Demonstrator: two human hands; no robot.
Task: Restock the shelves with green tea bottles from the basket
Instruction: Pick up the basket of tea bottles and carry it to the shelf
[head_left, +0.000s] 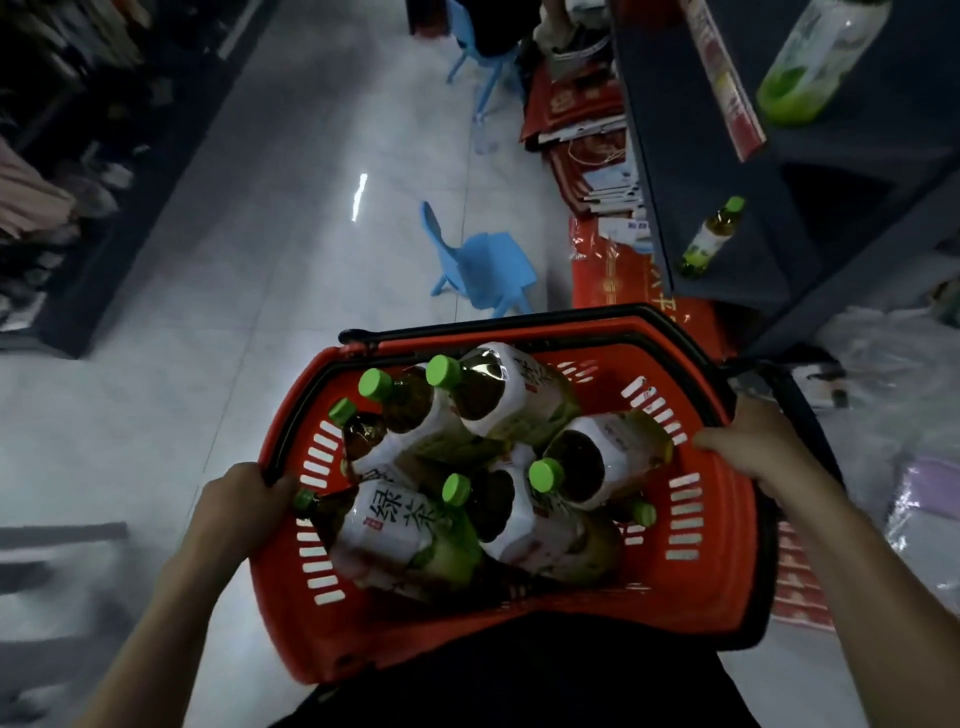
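Note:
A red plastic basket (711, 519) with black handles sits in front of me, held up between both hands. Several green tea bottles (395, 530) with green caps and white labels lie piled inside it. My left hand (244, 499) grips the basket's left rim, fingers curled over the edge. My right hand (753, 441) grips the right rim. The dark shelves (727, 171) stand to the right. One green tea bottle (709, 236) stands on a lower shelf and another bottle (815, 57) stands on the shelf above.
A blue plastic chair (483, 265) stands on the tiled aisle floor just beyond the basket, with a second blue chair (478, 57) farther back. Red boxes and bags (576, 124) lie along the shelf base. Clothing racks (52, 171) line the left side.

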